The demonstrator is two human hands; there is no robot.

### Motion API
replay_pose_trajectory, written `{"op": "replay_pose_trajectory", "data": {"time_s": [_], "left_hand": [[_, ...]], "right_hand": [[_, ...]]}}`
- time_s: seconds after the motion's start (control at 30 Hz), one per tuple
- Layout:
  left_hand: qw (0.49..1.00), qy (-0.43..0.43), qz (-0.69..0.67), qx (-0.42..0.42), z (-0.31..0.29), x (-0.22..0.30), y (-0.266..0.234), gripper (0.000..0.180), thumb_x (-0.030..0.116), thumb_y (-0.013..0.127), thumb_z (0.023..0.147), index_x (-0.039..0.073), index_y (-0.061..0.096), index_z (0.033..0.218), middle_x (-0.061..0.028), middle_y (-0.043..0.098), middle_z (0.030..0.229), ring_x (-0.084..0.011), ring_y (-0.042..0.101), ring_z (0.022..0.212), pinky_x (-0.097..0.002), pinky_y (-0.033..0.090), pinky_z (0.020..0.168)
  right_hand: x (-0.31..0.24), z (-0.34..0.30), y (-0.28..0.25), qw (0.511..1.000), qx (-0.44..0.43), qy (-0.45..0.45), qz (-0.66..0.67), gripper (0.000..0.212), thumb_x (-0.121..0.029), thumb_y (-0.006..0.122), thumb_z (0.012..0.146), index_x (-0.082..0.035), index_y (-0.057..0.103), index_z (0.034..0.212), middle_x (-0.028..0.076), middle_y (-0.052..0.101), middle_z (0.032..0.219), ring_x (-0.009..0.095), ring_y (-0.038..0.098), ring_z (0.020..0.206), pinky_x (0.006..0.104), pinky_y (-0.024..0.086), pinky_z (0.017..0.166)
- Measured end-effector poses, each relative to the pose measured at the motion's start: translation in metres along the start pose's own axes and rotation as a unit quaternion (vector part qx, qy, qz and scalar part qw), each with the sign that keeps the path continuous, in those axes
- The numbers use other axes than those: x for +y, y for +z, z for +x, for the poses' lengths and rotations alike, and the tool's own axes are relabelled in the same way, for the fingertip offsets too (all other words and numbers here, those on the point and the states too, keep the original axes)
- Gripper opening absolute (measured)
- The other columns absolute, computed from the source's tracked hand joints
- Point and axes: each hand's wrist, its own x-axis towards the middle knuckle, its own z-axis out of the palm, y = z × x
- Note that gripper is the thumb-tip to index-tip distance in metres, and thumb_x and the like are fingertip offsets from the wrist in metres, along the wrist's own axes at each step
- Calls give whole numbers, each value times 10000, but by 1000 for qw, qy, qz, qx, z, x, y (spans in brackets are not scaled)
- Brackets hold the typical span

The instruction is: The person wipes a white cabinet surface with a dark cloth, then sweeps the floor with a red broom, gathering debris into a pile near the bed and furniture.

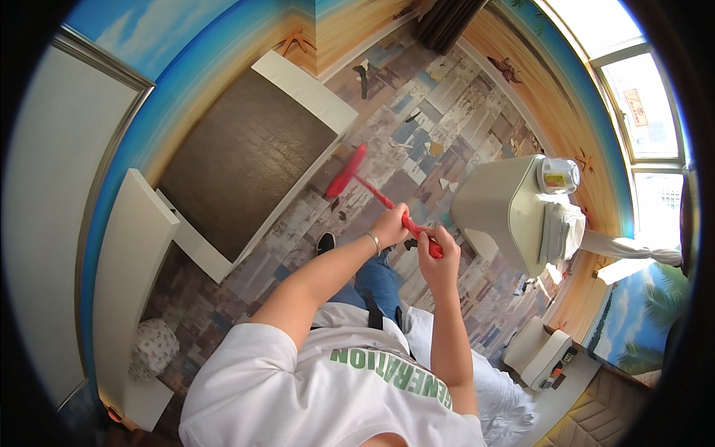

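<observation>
A red broom [347, 173] slants down and away from me, its long head against the patchwork-patterned floor [298, 231]. Both fists are wrapped round its red handle. My left hand [389, 226], with a bangle at the wrist, grips the handle lower down, toward the head. Closer to the top end, my right hand [439, 253] is closed on the handle. The bristle tips are too small to make out. Scattered dark scraps [363, 78] and pale bits lie on the floor beyond the broom head.
A low white bed frame with a brown base [246, 156] stands to the left. On the right is a cream table [499, 208] bearing a clear tub [558, 176] and folded white cloths [562, 229]. White bedding [499, 402] lies at my right side, near a white cabinet [536, 354].
</observation>
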Motion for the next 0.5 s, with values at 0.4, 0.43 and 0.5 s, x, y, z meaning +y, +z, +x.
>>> {"op": "replay_pose_trajectory", "data": {"time_s": [0.4, 0.43, 0.5], "left_hand": [[992, -76, 59, 76, 15, 34, 9, 110, 103, 556, 816, 70, 479, 888, -168, 608, 748, -386, 593, 765, -441, 453, 624], [989, -106, 69, 76, 16, 30, 7, 110, 108, 557, 818, 68, 479, 886, -167, 608, 748, -384, 593, 765, -439, 454, 626], [978, -171, 89, 83, 19, 15, 8, 113, 118, 558, 822, 66, 480, 884, -165, 606, 749, -381, 594, 765, -434, 455, 631]], "right_hand": [[20, 71, -38, 982, -115, 22, 147, 52, -26, 583, 809, 5, 609, 777, 100, 661, 727, 140, 612, 640, 254, 478, 624], [23, 78, -35, 980, -140, 29, 139, 54, -34, 587, 810, 6, 609, 780, 98, 657, 717, 141, 607, 636, 257, 475, 618], [33, 91, -25, 968, -190, 48, 156, 78, -57, 590, 829, 7, 613, 790, 69, 606, 660, 108, 540, 591, 249, 428, 552]]}}
